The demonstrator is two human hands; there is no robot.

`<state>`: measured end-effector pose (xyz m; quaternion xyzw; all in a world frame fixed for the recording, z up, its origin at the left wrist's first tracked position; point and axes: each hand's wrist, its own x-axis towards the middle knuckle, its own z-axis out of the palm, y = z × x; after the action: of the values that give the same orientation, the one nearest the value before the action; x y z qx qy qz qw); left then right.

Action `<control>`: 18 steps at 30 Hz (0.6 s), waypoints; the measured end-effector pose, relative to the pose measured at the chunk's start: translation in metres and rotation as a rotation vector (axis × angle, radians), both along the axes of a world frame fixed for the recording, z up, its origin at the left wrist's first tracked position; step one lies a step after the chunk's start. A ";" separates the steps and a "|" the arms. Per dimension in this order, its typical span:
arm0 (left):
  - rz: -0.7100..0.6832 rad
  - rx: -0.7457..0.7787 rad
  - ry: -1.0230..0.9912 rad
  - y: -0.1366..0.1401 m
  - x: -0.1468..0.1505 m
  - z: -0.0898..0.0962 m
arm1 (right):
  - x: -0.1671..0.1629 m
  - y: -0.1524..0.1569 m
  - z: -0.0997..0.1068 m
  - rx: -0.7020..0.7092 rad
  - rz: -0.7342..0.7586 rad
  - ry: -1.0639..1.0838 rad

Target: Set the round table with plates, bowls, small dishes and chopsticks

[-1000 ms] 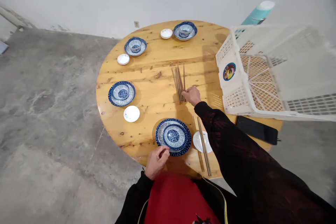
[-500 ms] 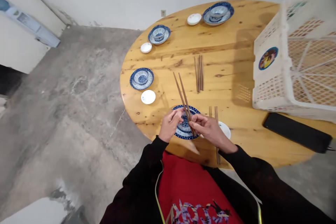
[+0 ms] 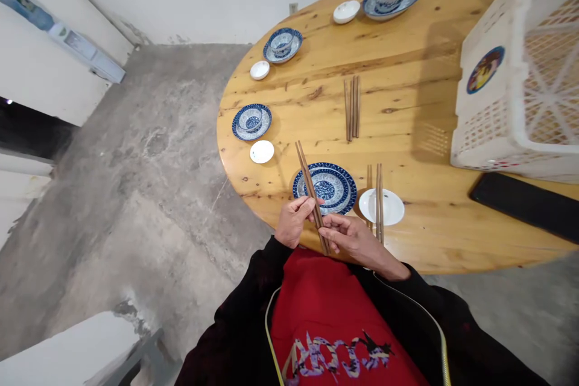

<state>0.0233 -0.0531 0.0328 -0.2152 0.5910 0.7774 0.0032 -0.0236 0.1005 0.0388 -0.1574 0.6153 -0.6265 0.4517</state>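
A pair of brown chopsticks (image 3: 306,171) lies together between my two hands, tilted over the near edge of the table. My left hand (image 3: 293,221) pinches the pair around its middle. Lower down, the fingers of my right hand (image 3: 351,237) close on the same chopsticks near their thick ends. Just beyond my hands sits a blue-and-white plate with a bowl (image 3: 329,188) on it. To the right, another pair of chopsticks (image 3: 380,202) rests across a small white dish (image 3: 394,207).
More chopsticks (image 3: 353,108) lie mid-table. Blue-patterned plates with bowls (image 3: 252,121) and small white dishes (image 3: 262,151) line the left and far rim of the wooden table (image 3: 312,120). A white plastic basket (image 3: 484,120) and a black phone (image 3: 525,202) are at right.
The two chopsticks, spread apart before, now lie side by side. My left hand has closed on them, and both hands sit nearer to my body, off the plate.
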 end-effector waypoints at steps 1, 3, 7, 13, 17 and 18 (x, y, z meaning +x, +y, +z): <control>-0.010 0.010 0.000 -0.001 0.001 0.000 | 0.002 0.000 0.001 -0.002 -0.008 -0.015; -0.041 0.027 0.005 -0.003 0.003 0.000 | 0.006 -0.001 0.004 -0.010 -0.026 -0.044; -0.111 0.019 0.005 -0.018 0.006 -0.001 | 0.015 -0.011 0.005 -0.036 -0.060 -0.097; -0.190 -0.034 -0.021 -0.075 0.020 -0.001 | 0.044 -0.066 0.000 -0.017 -0.102 -0.136; -0.178 -0.176 -0.010 -0.131 0.031 -0.005 | 0.068 -0.128 -0.004 0.084 -0.170 0.038; -0.179 -0.217 -0.007 -0.145 0.034 -0.009 | 0.074 -0.143 -0.006 0.144 -0.195 0.125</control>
<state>0.0569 -0.1978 0.0237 -0.1634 0.6884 0.7049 0.0513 0.0505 -0.0430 0.0331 -0.1026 0.6981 -0.6105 0.3596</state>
